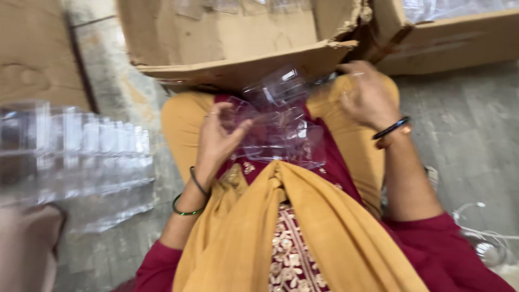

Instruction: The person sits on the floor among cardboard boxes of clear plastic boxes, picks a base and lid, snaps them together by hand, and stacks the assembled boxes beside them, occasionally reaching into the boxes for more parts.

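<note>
I sit on the floor with clear plastic clamshell packaging (281,130) lying in my lap. My left hand (219,138) curls around the left edge of that packaging, thumb pressed on the plastic. My right hand (367,94) reaches toward the torn front flap of an open cardboard box (238,48) above my knees, its fingers on clear plastic at the box's edge; blur hides whether they grip it. Bangles circle both wrists. A mustard scarf and maroon garment cover my lap below the packaging.
A tall stack of clear plastic packaging (75,157) rises at the left on the stone floor. A second cardboard box (448,38) holding more clear plastic stands at the upper right. Another cardboard sheet (32,48) lies at the upper left. White cable (481,232) lies at the right.
</note>
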The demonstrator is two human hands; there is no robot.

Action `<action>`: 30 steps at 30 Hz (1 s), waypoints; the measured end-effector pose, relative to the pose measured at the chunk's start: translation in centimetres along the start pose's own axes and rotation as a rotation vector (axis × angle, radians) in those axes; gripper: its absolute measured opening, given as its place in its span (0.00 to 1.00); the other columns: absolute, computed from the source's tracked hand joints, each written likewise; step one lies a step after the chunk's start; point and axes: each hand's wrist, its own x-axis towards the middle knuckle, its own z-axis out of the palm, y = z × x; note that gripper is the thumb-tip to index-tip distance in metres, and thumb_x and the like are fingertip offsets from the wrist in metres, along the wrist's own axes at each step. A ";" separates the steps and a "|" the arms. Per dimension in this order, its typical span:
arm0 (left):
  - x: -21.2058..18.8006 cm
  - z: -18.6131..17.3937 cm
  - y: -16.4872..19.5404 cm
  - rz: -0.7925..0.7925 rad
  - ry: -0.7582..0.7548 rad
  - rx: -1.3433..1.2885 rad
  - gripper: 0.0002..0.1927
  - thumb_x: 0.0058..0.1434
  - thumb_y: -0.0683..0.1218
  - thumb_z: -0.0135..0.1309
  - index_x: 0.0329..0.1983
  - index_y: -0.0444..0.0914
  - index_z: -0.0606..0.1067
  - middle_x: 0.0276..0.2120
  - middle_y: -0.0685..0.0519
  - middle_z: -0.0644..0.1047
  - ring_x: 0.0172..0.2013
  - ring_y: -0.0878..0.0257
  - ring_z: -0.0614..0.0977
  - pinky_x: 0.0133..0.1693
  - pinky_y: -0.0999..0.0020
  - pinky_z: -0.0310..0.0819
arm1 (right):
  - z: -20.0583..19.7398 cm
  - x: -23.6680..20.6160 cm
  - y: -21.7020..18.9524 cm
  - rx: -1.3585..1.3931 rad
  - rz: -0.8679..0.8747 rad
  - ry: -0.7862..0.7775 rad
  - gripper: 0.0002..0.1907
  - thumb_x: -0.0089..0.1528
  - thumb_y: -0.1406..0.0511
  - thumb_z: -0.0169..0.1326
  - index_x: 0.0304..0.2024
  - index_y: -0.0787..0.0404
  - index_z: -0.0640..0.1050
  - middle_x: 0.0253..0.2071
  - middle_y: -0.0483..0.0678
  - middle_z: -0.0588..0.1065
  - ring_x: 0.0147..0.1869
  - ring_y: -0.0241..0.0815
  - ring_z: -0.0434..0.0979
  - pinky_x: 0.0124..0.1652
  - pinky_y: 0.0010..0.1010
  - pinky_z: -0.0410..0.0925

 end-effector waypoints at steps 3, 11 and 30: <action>-0.5 -0.4 -0.2 0.147 -0.143 0.187 0.38 0.46 0.49 0.73 0.57 0.32 0.69 0.39 0.46 0.78 0.39 0.59 0.80 0.42 0.63 0.78 | 3.3 -1.5 3.3 -0.171 0.234 0.044 0.46 0.49 0.52 0.68 0.67 0.57 0.69 0.65 0.69 0.61 0.67 0.72 0.61 0.61 0.57 0.61; -4.3 2.1 -3.7 0.361 -0.025 0.414 0.33 0.47 0.48 0.72 0.57 0.37 0.74 0.43 0.42 0.77 0.41 0.51 0.79 0.44 0.58 0.75 | 7.1 -3.5 7.1 -0.294 0.297 0.133 0.48 0.49 0.47 0.69 0.68 0.55 0.69 0.65 0.63 0.65 0.68 0.66 0.64 0.62 0.55 0.62; -4.0 0.1 3.4 0.310 0.011 -1.222 0.29 0.59 0.48 0.67 0.50 0.41 0.58 0.69 0.42 0.64 0.67 0.49 0.68 0.66 0.50 0.66 | 3.4 -2.9 -15.1 0.952 -0.339 0.146 0.42 0.54 0.60 0.72 0.65 0.59 0.65 0.70 0.51 0.63 0.72 0.45 0.68 0.67 0.37 0.68</action>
